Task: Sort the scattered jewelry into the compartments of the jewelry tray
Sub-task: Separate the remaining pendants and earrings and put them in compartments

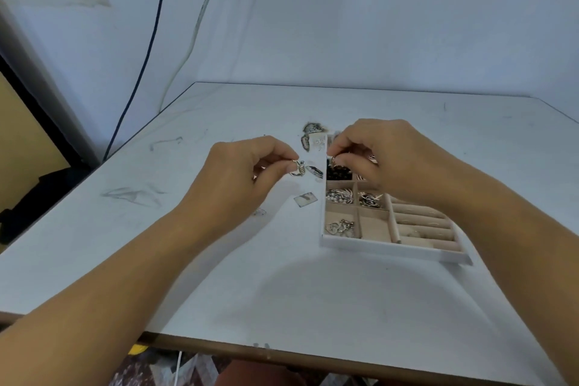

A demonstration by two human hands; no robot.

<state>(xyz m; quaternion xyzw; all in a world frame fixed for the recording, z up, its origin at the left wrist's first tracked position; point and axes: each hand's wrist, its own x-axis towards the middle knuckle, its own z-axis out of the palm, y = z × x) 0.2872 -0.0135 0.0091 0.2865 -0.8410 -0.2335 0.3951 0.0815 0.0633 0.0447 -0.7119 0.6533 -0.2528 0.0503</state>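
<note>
Your left hand (247,172) was curled, thumb and forefinger pinching a small coiled metal piece (297,168) held above the table (188,260), just left of the jewelry tray (376,246). Your right hand (385,160) was curled too, its fingertips pinching a small ring (334,160) over the tray's left side. The two hands were near each other but apart.

Directly under the ring, a compartment along the tray's left side held black beads (338,173). The next compartment toward you held a heap of silver pieces (340,196), and the one to its right a tangle of dark and silver pieces (371,199). The nearest left compartment held heart-shaped silver pieces (340,227). The right part of the tray was taken up by beige ring rolls (423,222); what sat between them was too faint to tell. Your right hand hid the far right compartments.

Loose jewelry lay on the table left of the tray. An oval patterned piece (315,171) lay just beside your left fingertips, and a square pendant (305,199) lay nearer you. Two patterned pieces (313,128) and a small sparkling piece (319,142) lay at the tray's far left corner. A tiny clear piece (260,211) lay under your left wrist.

Behind the table, a dark cable (153,41) and a white cable (203,9) ran down the pale backdrop.
</note>
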